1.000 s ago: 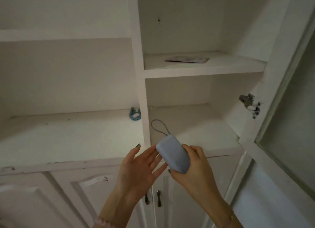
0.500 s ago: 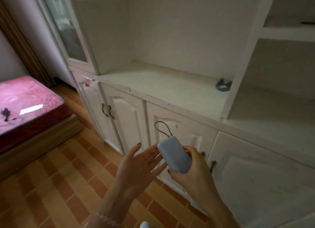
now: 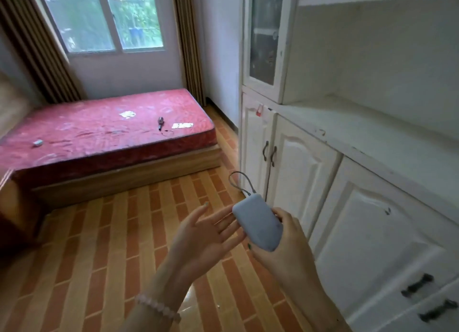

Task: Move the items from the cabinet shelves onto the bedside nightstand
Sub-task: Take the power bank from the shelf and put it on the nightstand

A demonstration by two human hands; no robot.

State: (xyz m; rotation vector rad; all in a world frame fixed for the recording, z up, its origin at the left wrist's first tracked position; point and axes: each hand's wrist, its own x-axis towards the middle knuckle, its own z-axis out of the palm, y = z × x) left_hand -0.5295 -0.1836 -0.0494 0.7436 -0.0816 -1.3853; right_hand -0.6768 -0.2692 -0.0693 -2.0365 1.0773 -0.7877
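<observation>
A pale blue power bank (image 3: 258, 222) with a short grey cable loop at its top end is held in my right hand (image 3: 285, 247), low in the middle of the view. My left hand (image 3: 203, 232) is open beside it, palm up, its fingertips touching the power bank's left edge. The white cabinet (image 3: 347, 138) fills the right side, its open shelf bare where I can see it. No nightstand is in view.
A bed with a red mattress (image 3: 104, 130) stands at the left under the window, with a few small items lying on it. A brown wooden piece (image 3: 12, 207) is at the far left edge. Tiled floor lies between bed and cabinet.
My view has swung left, away from the cabinet shelves, toward the bed and window. Both hands keep the same pose, with the power bank still in my right hand.
</observation>
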